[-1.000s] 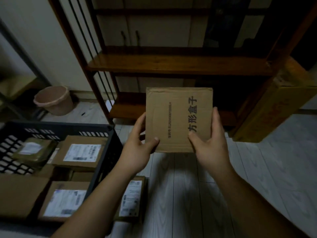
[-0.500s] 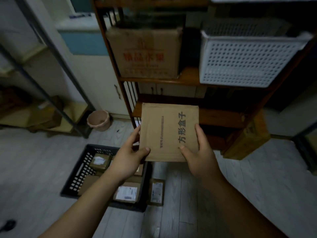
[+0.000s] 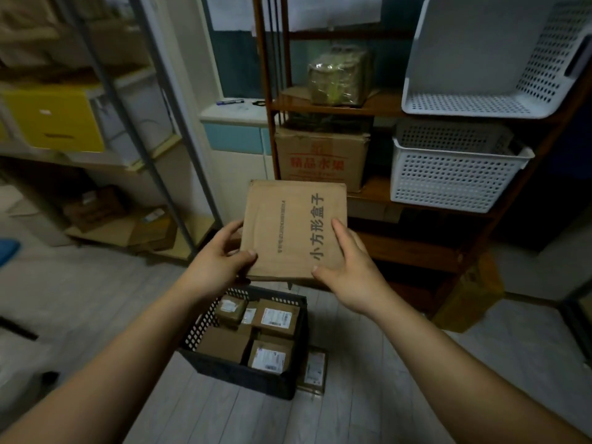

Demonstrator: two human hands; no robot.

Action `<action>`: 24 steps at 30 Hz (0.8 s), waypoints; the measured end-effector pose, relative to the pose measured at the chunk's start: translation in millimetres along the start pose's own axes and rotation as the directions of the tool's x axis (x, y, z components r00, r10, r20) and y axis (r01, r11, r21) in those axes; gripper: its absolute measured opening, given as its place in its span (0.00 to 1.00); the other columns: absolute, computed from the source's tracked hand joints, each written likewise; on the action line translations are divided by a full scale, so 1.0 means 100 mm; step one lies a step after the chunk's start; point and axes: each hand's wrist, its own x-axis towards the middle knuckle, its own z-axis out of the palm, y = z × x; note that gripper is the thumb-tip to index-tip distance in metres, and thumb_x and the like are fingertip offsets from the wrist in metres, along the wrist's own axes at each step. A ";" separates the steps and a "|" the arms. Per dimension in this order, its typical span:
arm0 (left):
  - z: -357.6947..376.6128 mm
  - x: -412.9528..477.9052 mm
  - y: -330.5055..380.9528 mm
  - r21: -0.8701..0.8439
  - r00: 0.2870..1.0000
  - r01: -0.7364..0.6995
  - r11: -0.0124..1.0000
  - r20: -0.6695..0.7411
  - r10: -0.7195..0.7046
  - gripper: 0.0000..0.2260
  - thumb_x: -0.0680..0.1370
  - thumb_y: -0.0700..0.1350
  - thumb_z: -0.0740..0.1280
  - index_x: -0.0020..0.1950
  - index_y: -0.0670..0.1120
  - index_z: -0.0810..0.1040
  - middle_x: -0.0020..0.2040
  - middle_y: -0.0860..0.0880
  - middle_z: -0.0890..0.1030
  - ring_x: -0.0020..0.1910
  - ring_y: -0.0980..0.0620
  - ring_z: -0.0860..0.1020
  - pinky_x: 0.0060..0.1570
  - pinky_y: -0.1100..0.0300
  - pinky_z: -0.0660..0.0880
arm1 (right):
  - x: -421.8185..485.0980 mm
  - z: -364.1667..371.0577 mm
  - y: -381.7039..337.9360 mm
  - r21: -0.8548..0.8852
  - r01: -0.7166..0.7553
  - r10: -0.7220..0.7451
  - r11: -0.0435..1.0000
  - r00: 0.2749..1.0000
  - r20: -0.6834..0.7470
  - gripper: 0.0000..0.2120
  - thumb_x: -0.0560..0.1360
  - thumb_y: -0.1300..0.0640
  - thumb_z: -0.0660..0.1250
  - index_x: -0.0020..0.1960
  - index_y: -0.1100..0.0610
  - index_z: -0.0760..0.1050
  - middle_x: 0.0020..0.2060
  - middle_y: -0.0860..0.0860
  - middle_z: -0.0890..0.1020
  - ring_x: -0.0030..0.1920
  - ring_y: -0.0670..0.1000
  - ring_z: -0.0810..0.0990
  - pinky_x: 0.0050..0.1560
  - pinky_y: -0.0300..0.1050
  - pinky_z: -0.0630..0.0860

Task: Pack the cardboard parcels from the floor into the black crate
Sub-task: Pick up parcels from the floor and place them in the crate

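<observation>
I hold a flat square cardboard parcel [image 3: 293,230] with printed characters up in front of me, well above the floor. My left hand [image 3: 221,262] grips its left lower edge, thumb on the front face. My right hand [image 3: 347,265] grips its right lower edge, thumb on the face. Far below stands the black crate [image 3: 243,374], holding several labelled cardboard parcels [image 3: 277,318]. Another labelled parcel [image 3: 315,368] lies on the floor against the crate's right side.
A wooden shelf unit [image 3: 413,248] stands right behind the parcel, with a printed carton [image 3: 322,158] and white perforated baskets [image 3: 451,173]. A metal rack [image 3: 144,123] with a yellow box [image 3: 54,118] stands at the left. A brown box [image 3: 467,296] leans by the shelf's foot.
The view has risen steadily, so the crate and floor now lie much farther below. Both hands keep the same grip on the flat parcel, which stays in front of me.
</observation>
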 end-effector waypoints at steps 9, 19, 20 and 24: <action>-1.14 -0.01 -0.31 0.083 0.999 -0.010 0.996 0.043 0.006 0.31 0.76 0.40 0.65 0.74 0.59 0.57 0.63 0.52 0.75 0.53 0.51 0.78 0.46 0.58 0.76 | 0.16 1.07 -0.57 -0.005 -0.034 0.034 0.999 0.999 -0.006 0.41 0.75 0.58 0.69 0.78 0.45 0.47 0.75 0.43 0.55 0.69 0.43 0.61 0.62 0.37 0.63; -2.41 0.38 -0.78 0.215 0.997 0.015 0.976 0.076 -0.032 0.31 0.77 0.41 0.65 0.76 0.57 0.55 0.67 0.51 0.70 0.53 0.52 0.77 0.45 0.62 0.75 | 0.63 2.37 -0.96 -0.022 -0.120 0.120 0.993 0.993 0.014 0.40 0.75 0.55 0.69 0.78 0.48 0.47 0.74 0.46 0.55 0.69 0.45 0.62 0.62 0.36 0.61; -2.45 0.44 -0.81 0.224 0.996 0.015 0.974 0.085 -0.035 0.31 0.78 0.41 0.64 0.76 0.57 0.54 0.67 0.51 0.71 0.50 0.55 0.77 0.43 0.64 0.75 | 0.69 2.42 -0.96 -0.031 -0.125 0.125 0.992 0.992 0.015 0.40 0.75 0.55 0.69 0.78 0.48 0.48 0.74 0.46 0.55 0.69 0.46 0.62 0.62 0.36 0.61; -2.57 0.79 -0.95 0.244 0.993 0.051 0.968 0.093 -0.076 0.31 0.77 0.41 0.64 0.75 0.58 0.55 0.68 0.51 0.70 0.57 0.50 0.76 0.56 0.53 0.76 | 1.02 2.58 -0.90 -0.048 -0.144 0.145 0.988 0.989 0.024 0.40 0.75 0.55 0.69 0.78 0.47 0.48 0.74 0.46 0.56 0.69 0.46 0.62 0.64 0.38 0.62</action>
